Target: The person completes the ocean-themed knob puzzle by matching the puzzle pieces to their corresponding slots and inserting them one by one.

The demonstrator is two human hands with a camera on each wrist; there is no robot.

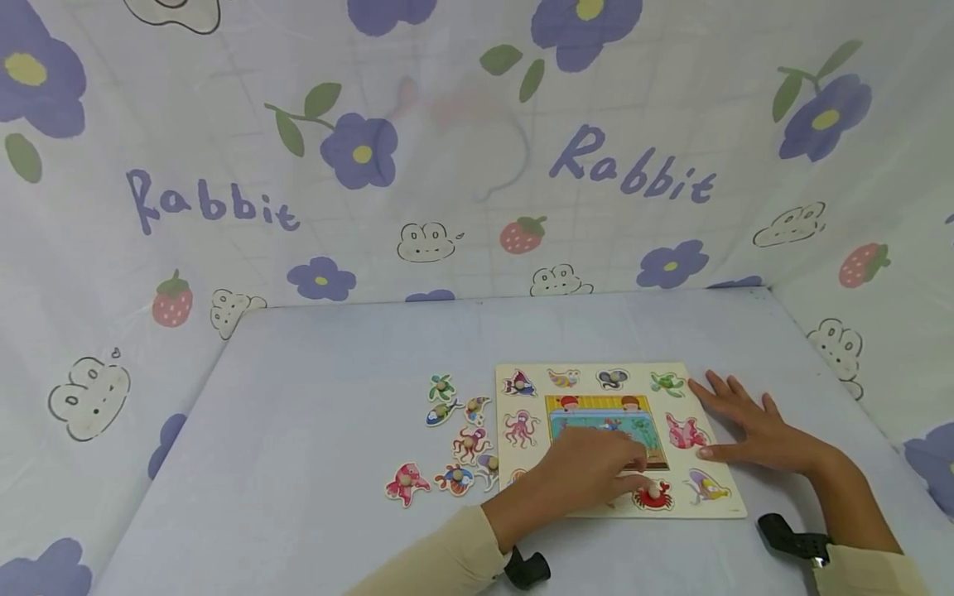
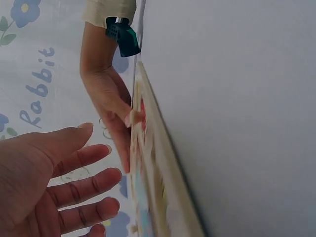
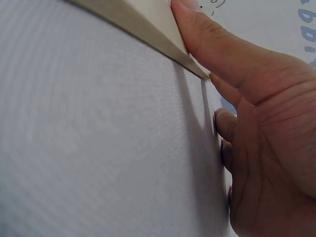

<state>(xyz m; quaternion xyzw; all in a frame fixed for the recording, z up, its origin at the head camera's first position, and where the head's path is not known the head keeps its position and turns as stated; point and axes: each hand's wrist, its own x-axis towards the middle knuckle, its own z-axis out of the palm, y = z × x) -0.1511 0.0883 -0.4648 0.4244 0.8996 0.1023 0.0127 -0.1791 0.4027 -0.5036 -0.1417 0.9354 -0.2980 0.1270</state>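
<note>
A wooden peg puzzle board (image 1: 589, 377) with sea-animal pictures lies on the table. My left hand (image 1: 589, 472) is over its lower part, thumb and fingers apart and loosely bent in the left wrist view. Close to that thumb sits a red crab piece (image 1: 653, 497) with a knob, on the board's lower edge area. My right hand (image 1: 760, 430) rests at the board's right side, thumb on the board and other fingers spread; in the right wrist view the thumb (image 3: 217, 39) lies along the board's edge (image 3: 148, 39). A knobbed striped fish piece (image 1: 519, 383) is at the board's upper left.
Left of the board lie several loose knobbed pieces: a green turtle (image 1: 441, 386), a blue fish (image 1: 440, 413), a red octopus (image 1: 471, 444), a pink fish (image 1: 407, 483) and an orange-blue piece (image 1: 455, 478). A printed curtain (image 1: 462, 165) hangs behind the white table (image 1: 298, 414).
</note>
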